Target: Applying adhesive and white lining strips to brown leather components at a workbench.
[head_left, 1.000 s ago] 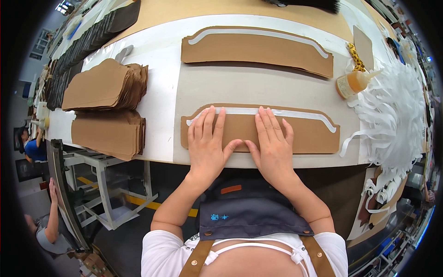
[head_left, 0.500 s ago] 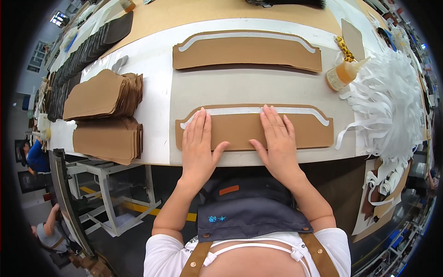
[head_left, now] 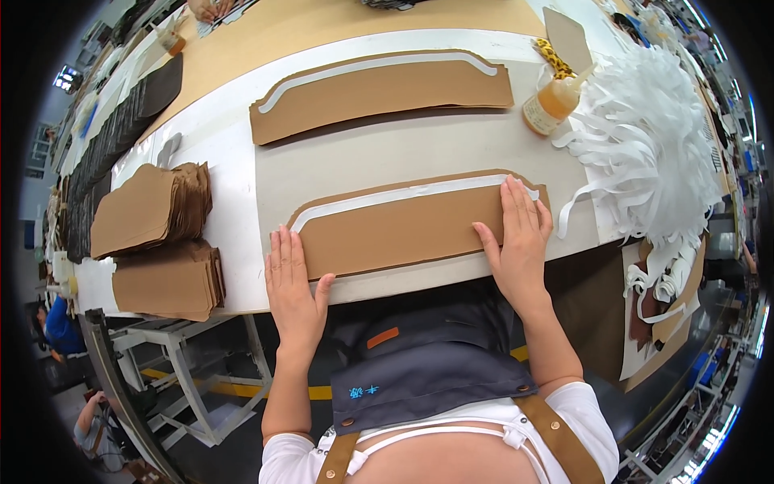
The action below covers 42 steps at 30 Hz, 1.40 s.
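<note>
Now | brown panel (head_left: 395, 230) under left fingers (head_left: 286, 254) at left end, right fingers (head_left: 521, 206) at right end | both outstretched flat

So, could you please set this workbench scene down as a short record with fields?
left hand: open, fingers at the left end of the near brown panel
right hand: open, fingers flat near that panel's right end
panel trim: white strip along its far edge
beyond it: far brown panel, similarly trimmed
left side: two stacks of brown pieces
right side: amber nozzle bottle, pile of white strips
</note>
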Each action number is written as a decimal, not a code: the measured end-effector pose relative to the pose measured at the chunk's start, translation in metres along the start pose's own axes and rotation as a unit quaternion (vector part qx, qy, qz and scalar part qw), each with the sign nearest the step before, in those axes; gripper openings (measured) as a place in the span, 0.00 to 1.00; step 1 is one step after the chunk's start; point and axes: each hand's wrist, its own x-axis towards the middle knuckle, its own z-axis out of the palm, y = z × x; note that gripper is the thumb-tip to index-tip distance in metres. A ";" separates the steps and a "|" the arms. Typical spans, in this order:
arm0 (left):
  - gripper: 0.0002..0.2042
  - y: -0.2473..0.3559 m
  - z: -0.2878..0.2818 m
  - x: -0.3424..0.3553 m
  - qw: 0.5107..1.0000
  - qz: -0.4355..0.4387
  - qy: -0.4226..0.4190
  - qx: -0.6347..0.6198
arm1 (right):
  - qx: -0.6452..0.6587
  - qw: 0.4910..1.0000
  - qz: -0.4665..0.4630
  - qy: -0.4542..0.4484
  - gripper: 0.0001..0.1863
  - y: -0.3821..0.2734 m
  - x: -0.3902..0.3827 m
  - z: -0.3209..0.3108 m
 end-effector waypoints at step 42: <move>0.37 -0.011 -0.006 -0.013 0.993 -0.078 0.042 0.074 | 0.109 0.984 0.086 0.108 0.15 0.052 0.002 0.006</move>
